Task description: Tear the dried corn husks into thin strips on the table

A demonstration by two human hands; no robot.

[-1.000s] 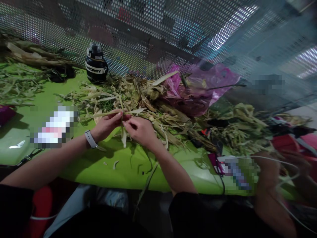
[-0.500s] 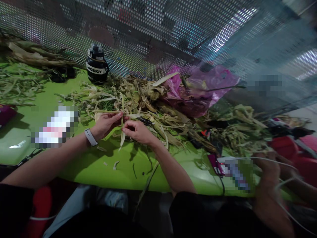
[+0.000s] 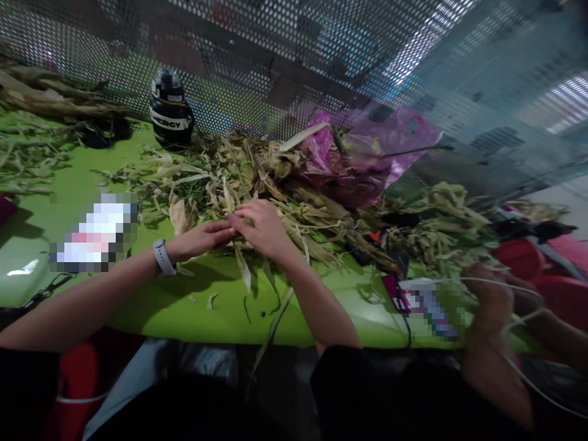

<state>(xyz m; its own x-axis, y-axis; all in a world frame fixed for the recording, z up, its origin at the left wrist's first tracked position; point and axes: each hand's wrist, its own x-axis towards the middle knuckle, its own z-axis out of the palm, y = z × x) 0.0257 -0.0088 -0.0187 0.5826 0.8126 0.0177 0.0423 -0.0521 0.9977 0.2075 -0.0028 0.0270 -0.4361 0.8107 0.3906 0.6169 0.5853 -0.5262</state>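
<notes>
A heap of dry leaf strips and husks (image 3: 257,177) lies across the green table (image 3: 193,306). My left hand (image 3: 202,237), with a white watch on its wrist, reaches into the heap's near edge with fingers pinched on a pale strip (image 3: 242,269) that hangs toward me. My right hand (image 3: 261,226) rests beside it, fingers curled over the same strips. The two hands touch at the fingertips.
A black jar (image 3: 169,116) stands at the back by a perforated metal screen (image 3: 275,55). A pink plastic bag (image 3: 358,159) lies behind the heap. Another person's hands (image 3: 491,300) hold white cord at the right, near a second husk pile (image 3: 441,226).
Both hands have dropped from holding a strip up in the air to the edge of the heap and moved slightly forward. The camera has tilted a little.
</notes>
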